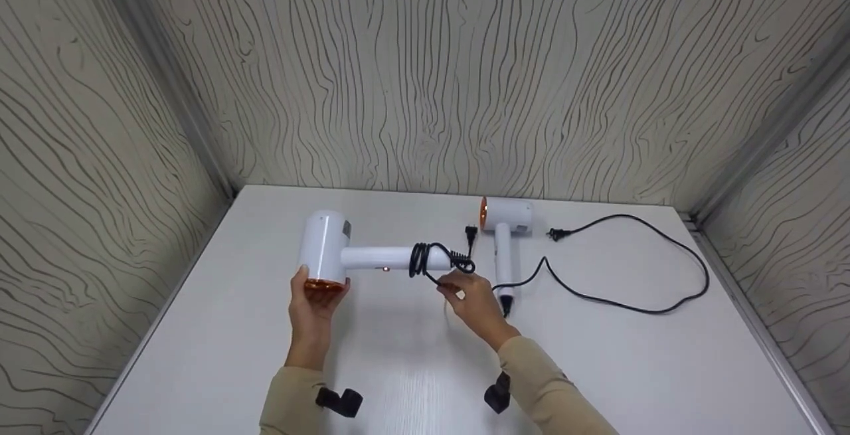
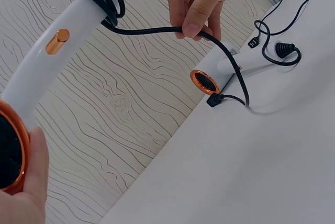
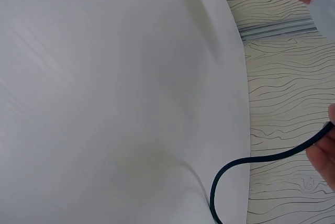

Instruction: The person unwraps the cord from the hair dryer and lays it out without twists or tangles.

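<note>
A white hair dryer (image 1: 323, 244) with an orange rim is held up above the table, its handle pointing right. My left hand (image 1: 312, 312) grips its barrel at the orange-rimmed end. Several turns of black cord (image 1: 418, 260) are wound round the handle's far end. Between thumb and fingers, my right hand (image 1: 479, 305) pinches the loose stretch of this cord just below the handle. In the left wrist view, the cord (image 2: 149, 31) runs from the coil through the right fingers, then down towards a plug (image 2: 214, 100) on the table.
A second white hair dryer (image 1: 508, 214) lies at the back of the white table (image 1: 219, 302). Its black cord (image 1: 617, 301) loops out to the right, with a plug (image 1: 558, 234) at the end. Patterned panels (image 1: 398, 89) wall the table at the back and sides.
</note>
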A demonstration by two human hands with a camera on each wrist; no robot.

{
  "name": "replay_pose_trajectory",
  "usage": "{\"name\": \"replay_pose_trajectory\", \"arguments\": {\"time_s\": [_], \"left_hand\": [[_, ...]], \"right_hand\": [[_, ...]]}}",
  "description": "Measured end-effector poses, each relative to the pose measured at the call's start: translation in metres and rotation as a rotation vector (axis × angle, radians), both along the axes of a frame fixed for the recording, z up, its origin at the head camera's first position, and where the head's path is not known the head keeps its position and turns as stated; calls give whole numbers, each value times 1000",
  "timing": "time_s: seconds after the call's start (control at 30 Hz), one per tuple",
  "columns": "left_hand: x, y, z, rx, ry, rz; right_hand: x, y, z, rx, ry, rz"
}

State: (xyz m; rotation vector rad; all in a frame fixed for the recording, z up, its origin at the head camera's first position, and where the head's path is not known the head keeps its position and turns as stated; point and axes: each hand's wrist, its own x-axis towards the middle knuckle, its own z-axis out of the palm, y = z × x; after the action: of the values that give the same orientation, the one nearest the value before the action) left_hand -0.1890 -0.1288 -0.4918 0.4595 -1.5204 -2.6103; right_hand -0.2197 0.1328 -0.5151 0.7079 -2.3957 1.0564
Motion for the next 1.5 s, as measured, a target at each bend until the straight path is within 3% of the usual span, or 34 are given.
{"name": "replay_pose_trajectory", "arguments": {"time_s": [0.2, 0.43, 0.57, 0.77, 1.03, 1.27, 1.5], "left_hand": [[0, 0, 1, -15, 18, -17], [1, -3, 3, -31, 20, -39], [2, -4, 2, -36, 14, -61], [1, -6, -2, -45, 31, -131], [3, -9, -1, -135, 24, -227], [1, -10, 0, -125, 21, -247], [2, -9, -1, -189, -2, -259]], "right_hand": [[-3, 4, 5, 13, -77, -22], [-13, 6, 7, 19, 14, -57], [-17, 10, 8, -22, 86, -7], [-23, 17, 20, -62, -2, 15], [-29, 23, 31, -86, 12, -47], [-30, 26, 43, -140, 68, -25], [-29, 28, 47, -186, 40, -11]]}}
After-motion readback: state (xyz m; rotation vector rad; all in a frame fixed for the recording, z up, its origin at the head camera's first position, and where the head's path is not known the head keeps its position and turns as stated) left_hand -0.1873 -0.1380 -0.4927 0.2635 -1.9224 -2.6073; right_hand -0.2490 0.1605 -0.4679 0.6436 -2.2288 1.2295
